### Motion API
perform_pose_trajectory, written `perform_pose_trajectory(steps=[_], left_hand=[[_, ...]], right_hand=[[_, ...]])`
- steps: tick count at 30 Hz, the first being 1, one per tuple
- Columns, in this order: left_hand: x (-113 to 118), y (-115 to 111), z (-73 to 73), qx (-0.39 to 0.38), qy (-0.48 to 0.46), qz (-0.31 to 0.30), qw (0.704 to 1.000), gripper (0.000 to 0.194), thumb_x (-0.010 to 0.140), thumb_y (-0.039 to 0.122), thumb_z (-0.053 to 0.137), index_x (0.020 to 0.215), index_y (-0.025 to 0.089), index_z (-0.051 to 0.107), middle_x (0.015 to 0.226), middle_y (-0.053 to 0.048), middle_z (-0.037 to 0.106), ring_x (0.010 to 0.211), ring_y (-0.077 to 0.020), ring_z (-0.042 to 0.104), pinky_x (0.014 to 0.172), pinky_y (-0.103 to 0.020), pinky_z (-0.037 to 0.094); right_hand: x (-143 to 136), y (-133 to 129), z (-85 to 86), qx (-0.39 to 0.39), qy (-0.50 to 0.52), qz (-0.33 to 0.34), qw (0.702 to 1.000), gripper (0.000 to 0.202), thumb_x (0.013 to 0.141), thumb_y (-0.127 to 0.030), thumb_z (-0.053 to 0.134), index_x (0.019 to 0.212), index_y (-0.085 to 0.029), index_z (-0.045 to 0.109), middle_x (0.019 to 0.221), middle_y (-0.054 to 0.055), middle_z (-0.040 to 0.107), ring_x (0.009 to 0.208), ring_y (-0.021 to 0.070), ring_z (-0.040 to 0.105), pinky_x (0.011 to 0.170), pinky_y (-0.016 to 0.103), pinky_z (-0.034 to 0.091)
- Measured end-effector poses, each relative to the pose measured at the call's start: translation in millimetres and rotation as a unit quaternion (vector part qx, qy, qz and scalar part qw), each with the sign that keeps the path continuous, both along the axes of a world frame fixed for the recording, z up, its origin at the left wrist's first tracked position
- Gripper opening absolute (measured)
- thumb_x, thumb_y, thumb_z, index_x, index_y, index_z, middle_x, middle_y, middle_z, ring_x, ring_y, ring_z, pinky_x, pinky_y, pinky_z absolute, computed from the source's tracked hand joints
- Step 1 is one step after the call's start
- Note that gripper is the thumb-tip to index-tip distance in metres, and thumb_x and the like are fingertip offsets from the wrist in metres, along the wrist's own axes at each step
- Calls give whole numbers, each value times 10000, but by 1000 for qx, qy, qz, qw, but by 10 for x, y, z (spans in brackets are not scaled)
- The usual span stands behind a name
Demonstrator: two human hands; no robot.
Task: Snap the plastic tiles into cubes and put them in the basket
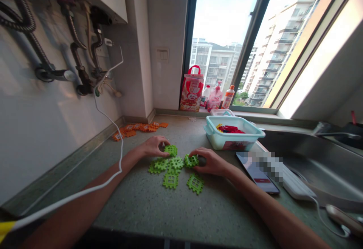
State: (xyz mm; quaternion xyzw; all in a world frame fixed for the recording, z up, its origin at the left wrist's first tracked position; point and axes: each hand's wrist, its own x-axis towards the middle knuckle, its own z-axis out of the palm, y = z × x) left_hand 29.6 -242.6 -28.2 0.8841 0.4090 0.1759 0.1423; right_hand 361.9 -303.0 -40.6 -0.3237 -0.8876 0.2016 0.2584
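My left hand point(155, 146) pinches a square green building tile point(171, 150) with toothed edges and a window-like grid in its middle. Another green tile point(191, 160), tilted, is gripped between the thumb and fingers of my right hand point(210, 160). Between and below the hands, several more green tiles lie on the counter. Some overlap in a loose pile point(161, 164), while one tile point(170, 180) sits nearer to me and another tile point(195, 183) lies flat by itself below my right hand.
Orange tiles point(141, 127) lie along the back left wall. A pale blue tub point(241, 145) holds red and yellow pieces. Right of it are a phone point(256, 173), a white power strip point(297, 184) and a sink point(283, 137). A white cable point(120, 154) crosses above my left forearm.
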Motion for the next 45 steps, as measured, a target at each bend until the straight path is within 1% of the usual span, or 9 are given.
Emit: perform_pose_trajectory(steps=[9,14,18,23,27,32,37,41,45], left_hand=[[12,-12,-9,39,20,38,998,475,706,565,784,1053,240,803,1010,-52,738,870,-223,678,789,-296,518],[120,-65,256,93,-55,62,992,528,715,630,778,1077,246,789,1025,-60,743,925,-250,681,865,-350,543],[749,-12,637,132,-72,23,988,554,722,691,771,1066,257,793,1054,-59,744,898,-244,691,844,-368,554],[1802,420,949,154,-71,29,985,605,710,702,781,1095,237,819,1119,-95,755,1028,-290,690,948,-387,541],[2410,758,956,122,-6,64,991,625,640,740,813,1041,263,848,1431,-111,642,1334,-382,561,1099,-434,459],[2740,895,844,54,28,69,996,668,571,758,848,1035,278,844,1476,-85,627,1329,-384,579,1085,-390,465],[2326,748,844,121,-67,53,989,692,739,768,736,1191,247,789,1526,-125,567,1410,-363,507,1182,-462,395],[1343,365,734,177,-81,6,981,508,877,652,644,1180,266,775,1492,-89,590,1427,-309,485,1226,-449,355],[232,-19,376,141,-19,32,989,376,927,534,551,1108,302,785,1382,-56,674,1348,-295,550,1189,-462,408]], right_hand=[[-58,-16,39,12,-56,-40,998,426,785,-287,814,1194,-239,708,1047,52,720,912,203,644,858,309,499],[-62,-16,26,45,-67,-54,995,441,777,-311,839,1193,-254,704,984,35,725,868,193,641,810,278,483],[-37,1,12,67,-67,-55,994,463,773,-340,852,1208,-273,706,1000,39,743,903,217,671,820,285,485],[-25,9,25,64,-62,-58,994,465,772,-383,850,1205,-277,717,1009,43,760,914,248,708,803,296,500],[-15,2,30,76,-58,-56,994,467,775,-381,848,1213,-284,718,985,28,762,888,256,711,760,303,503],[12,-37,70,88,-66,-56,992,455,800,-362,835,1230,-267,717,957,20,757,841,242,704,735,300,499],[67,-47,136,93,-80,-29,992,457,802,-363,844,1229,-257,721,999,34,764,885,225,702,799,289,506],[106,-77,246,162,-72,-14,984,422,807,-288,834,1207,-226,712,1062,69,762,1012,258,678,909,333,512],[250,-143,498,227,-17,-53,972,402,849,-259,783,1240,-245,693,1167,74,746,1086,264,648,977,373,512]])
